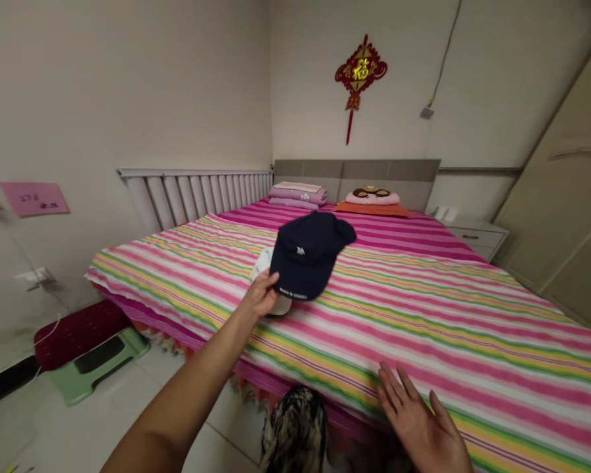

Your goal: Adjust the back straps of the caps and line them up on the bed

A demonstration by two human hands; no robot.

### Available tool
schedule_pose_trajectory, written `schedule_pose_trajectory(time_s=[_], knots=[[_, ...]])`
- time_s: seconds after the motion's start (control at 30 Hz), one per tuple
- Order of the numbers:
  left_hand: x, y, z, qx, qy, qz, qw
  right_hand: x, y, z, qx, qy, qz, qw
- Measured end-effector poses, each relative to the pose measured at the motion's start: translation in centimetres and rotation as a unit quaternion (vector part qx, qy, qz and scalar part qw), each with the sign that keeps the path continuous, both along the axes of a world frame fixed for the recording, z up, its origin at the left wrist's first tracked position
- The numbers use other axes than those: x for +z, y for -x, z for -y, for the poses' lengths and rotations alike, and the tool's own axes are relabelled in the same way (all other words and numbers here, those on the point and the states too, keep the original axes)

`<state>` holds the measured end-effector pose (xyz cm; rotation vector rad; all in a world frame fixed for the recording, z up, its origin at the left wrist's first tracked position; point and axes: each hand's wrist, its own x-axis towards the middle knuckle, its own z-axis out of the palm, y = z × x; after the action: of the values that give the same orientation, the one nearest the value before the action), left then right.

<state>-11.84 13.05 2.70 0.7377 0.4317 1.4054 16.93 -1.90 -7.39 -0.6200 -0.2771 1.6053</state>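
Note:
My left hand [264,295] grips the brim edge of a navy blue baseball cap [311,246] with a small white emblem and white lettering along its brim. Partly hidden behind it is a white and beige cap [262,261]; whether it lies on the bed or is held too, I cannot tell. Both are over the striped bedspread [374,315] in pink, white, yellow and green. Off to the lower right, my right hand [421,417] is open, palm up with fingers spread, holding nothing, near the bed's front edge.
Folded purple bedding [298,195] and a pink folded stack [372,198] lie by the headboard [391,172]. At left are a radiator [192,197] and a green stool [96,368] beside a dark red padded seat [81,332]. A white nightstand [477,233] stands at right.

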Motion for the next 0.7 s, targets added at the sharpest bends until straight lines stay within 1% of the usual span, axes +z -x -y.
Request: schedule_pose_trajectory(time_s=[0.03, 0.07, 0.1, 0.13, 0.2, 0.27, 0.37, 0.43, 0.53, 0.63, 0.67, 0.7], knots=[[0.8, 0.8, -1.2, 0.029, 0.029, -0.001, 0.999, -0.6, -0.1, 0.0, 0.003, 0.004, 0.001, 1.0], [1.1, 1.6, -2.1, 0.059, 0.07, -0.006, 0.996, -1.1, -0.2, 0.0, 0.008, 0.008, 0.0, 1.0], [1.0, 2.3, -2.8, 0.082, 0.11, -0.015, 0.99, -1.7, -0.2, -0.1, 0.015, 0.011, -0.001, 1.0], [0.6, 3.0, -3.3, 0.094, 0.139, -0.025, 0.986, -2.2, -0.2, -0.2, 0.024, 0.015, -0.002, 1.0], [-1.1, 4.3, -3.7, 0.104, 0.188, -0.047, 0.976, -3.2, -0.1, -0.6, 0.047, 0.02, -0.007, 0.999], [-3.4, 5.3, -3.5, 0.11, 0.233, -0.073, 0.963, -3.9, 0.2, -1.2, 0.074, 0.022, -0.01, 0.997], [-6.2, 6.4, -3.1, 0.128, 0.274, -0.111, 0.947, -4.6, 1.0, -2.5, 0.111, 0.027, -0.017, 0.993], [-7.3, 7.1, -3.1, 0.151, 0.284, -0.139, 0.937, -4.5, 1.8, -3.5, 0.131, 0.035, -0.018, 0.991], [-8.0, 8.2, -3.6, 0.196, 0.279, -0.184, 0.922, -3.6, 3.7, -5.6, 0.156, 0.051, 0.004, 0.986], [-8.1, 9.4, -4.1, 0.231, 0.255, -0.221, 0.913, -1.9, 6.5, -8.6, 0.167, 0.072, 0.091, 0.979], [-8.1, 9.7, -4.3, 0.231, 0.247, -0.232, 0.912, -1.4, 7.5, -9.8, 0.168, 0.074, 0.139, 0.973], [-8.0, 9.9, -4.6, 0.225, 0.24, -0.243, 0.913, -0.9, 8.7, -11.1, 0.168, 0.073, 0.156, 0.971]])
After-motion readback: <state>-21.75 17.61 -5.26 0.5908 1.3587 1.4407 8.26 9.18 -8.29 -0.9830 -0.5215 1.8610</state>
